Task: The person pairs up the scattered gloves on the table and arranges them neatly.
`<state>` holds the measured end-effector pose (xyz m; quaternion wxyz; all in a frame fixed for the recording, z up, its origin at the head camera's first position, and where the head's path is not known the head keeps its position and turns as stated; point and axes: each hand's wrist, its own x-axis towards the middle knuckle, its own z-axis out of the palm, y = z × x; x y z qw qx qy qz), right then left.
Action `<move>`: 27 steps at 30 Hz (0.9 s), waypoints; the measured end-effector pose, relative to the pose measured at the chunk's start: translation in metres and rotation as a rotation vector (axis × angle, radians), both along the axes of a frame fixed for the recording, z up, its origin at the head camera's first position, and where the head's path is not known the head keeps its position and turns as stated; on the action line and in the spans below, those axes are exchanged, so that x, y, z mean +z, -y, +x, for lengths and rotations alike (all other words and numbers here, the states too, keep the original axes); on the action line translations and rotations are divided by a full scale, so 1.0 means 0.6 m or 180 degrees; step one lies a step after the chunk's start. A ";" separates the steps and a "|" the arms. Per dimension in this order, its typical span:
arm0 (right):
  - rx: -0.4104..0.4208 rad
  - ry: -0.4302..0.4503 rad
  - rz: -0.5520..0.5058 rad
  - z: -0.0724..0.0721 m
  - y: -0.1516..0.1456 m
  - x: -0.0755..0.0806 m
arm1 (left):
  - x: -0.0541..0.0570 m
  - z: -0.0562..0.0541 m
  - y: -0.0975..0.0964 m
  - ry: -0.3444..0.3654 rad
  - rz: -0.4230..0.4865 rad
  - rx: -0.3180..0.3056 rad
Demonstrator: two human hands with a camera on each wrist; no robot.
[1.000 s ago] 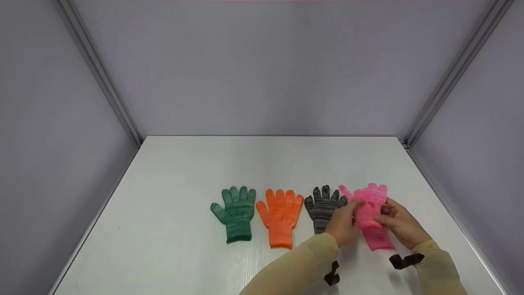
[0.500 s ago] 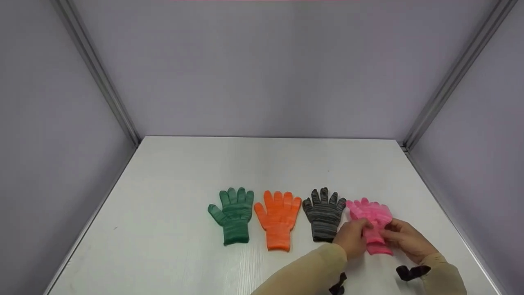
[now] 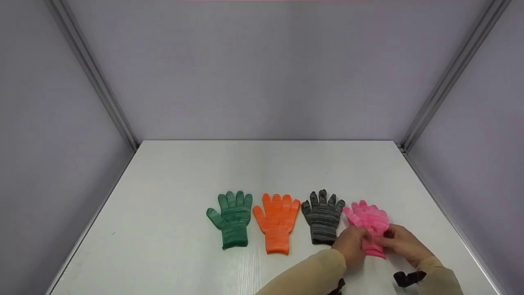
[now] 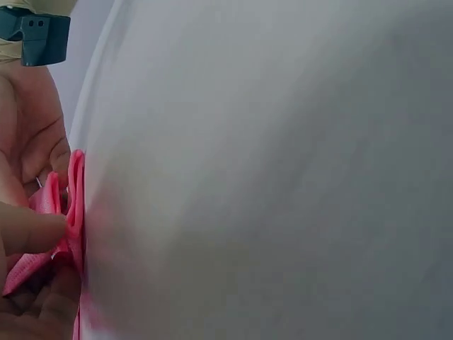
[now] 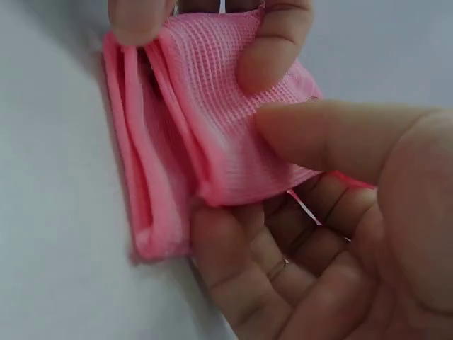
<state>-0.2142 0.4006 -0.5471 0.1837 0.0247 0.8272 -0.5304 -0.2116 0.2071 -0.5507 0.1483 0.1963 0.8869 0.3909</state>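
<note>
Two pink knitted gloves lie one over the other at the right end of a row, and their stacked cuffs show in the right wrist view. The upper pink glove [image 3: 370, 217] covers most of the lower pink glove [image 5: 161, 230]. My left hand [image 3: 351, 246] pinches the upper one's cuff from the left. From the right, my right hand [image 3: 405, 244] holds the same cuff, its thumb [image 5: 340, 134] on top and fingers curled beneath. Just left of my left hand lies a dark grey striped glove [image 3: 323, 217], fingers pointing away.
An orange glove [image 3: 277, 223] and a green glove [image 3: 233, 221] lie flat farther left in the row. They rest on a white table [image 3: 163, 184], enclosed by grey panels [image 3: 262, 69] at the back and both sides.
Both hands have drawn the upper pink glove toward the person and lowered it over the other one. The dark grey glove, partly hidden by the left hand before, now shows almost whole.
</note>
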 end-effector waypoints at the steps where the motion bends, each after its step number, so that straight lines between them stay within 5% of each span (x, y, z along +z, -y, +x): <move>1: 0.0027 -0.0030 0.0089 0.002 0.000 0.001 | -0.002 0.001 -0.001 -0.0032 -0.0056 -0.0008; 8: 0.0201 -0.0226 0.0355 0.003 0.000 0.003 | -0.006 0.012 -0.009 -0.0427 -0.0478 0.0053; 19: 0.0115 -0.0282 0.0835 0.004 0.007 0.005 | 0.002 0.024 -0.013 -0.0606 -0.0935 0.0069; 27: 0.0281 -0.0270 0.0717 0.007 -0.001 0.001 | -0.001 0.031 -0.017 -0.0883 -0.1222 0.0001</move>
